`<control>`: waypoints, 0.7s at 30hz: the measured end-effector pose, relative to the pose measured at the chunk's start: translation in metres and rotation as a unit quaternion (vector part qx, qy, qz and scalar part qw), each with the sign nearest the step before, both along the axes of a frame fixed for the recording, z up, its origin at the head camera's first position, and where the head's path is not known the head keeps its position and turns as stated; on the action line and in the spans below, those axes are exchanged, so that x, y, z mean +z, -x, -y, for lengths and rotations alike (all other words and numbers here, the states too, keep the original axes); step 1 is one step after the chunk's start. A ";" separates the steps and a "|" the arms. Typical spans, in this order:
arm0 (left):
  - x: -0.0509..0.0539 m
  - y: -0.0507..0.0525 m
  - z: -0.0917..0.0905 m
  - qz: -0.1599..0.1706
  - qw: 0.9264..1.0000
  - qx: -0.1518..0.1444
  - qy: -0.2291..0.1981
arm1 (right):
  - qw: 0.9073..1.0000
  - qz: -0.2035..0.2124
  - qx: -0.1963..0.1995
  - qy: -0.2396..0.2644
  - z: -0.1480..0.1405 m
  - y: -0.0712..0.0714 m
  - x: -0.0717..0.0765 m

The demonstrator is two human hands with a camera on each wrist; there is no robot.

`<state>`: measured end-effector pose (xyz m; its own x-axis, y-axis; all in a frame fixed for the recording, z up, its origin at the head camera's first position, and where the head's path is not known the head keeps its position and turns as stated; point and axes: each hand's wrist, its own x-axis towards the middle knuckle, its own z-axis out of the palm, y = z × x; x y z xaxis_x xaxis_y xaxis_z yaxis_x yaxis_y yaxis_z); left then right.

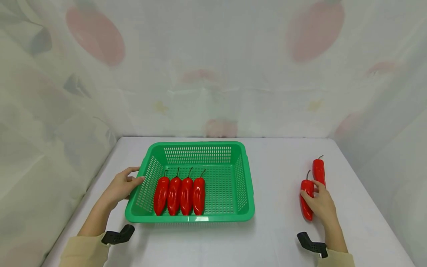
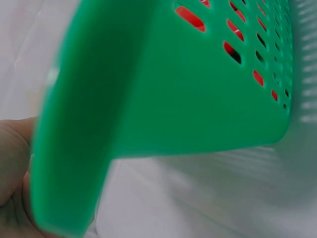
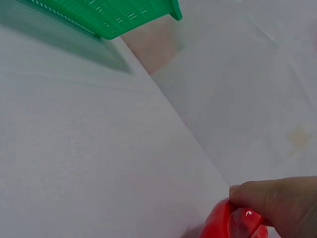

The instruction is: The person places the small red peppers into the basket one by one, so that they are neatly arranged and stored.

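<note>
A green plastic basket (image 1: 248,185) stands on the white table, with several glossy red peppers (image 1: 174,196) lined up side by side in its left half, stems pointing away. My left hand (image 1: 121,185) grips the basket's left rim, thumb over the edge; in the left wrist view the rim hides part of that hand (image 2: 14,173). On the right side of the table, my right hand (image 1: 321,204) holds a red pepper (image 1: 306,209) between thumb and fingers. The right wrist view shows the thumb against this pepper (image 3: 218,223). Just behind it lies another red pepper (image 1: 318,170), partly covered by the fingers.
A pale curtain (image 1: 213,107) with faint fruit prints hangs behind the table and along both sides. White tabletop (image 1: 277,178) stretches between the basket and the peppers on the right. Each wrist carries a black strap mount (image 1: 118,236).
</note>
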<state>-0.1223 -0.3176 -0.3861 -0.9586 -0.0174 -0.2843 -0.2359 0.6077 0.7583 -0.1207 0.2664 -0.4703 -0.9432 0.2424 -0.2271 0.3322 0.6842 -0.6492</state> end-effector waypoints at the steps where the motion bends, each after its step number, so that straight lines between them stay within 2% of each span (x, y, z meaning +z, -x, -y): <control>1: 0.000 0.000 0.000 0.001 1.000 0.000 -0.001 | 1.000 0.001 -0.001 0.005 0.000 0.000 0.001; 9: 0.001 0.000 0.000 0.000 1.000 0.001 -0.003 | 0.999 0.012 -0.008 0.052 0.005 0.005 0.008; 14: 0.000 0.000 0.000 0.001 1.000 0.003 -0.004 | 0.997 -0.002 0.000 0.080 0.008 0.012 0.010; 21: 0.000 0.001 0.001 0.001 1.000 0.003 -0.002 | 0.996 -0.021 0.019 0.088 0.016 0.020 0.019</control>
<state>-0.1232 -0.3185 -0.3864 -0.9579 -0.0211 -0.2863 -0.2405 0.6032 0.7605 -0.1409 0.2505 -0.4512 -0.9605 0.1663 -0.2231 0.2783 0.5704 -0.7728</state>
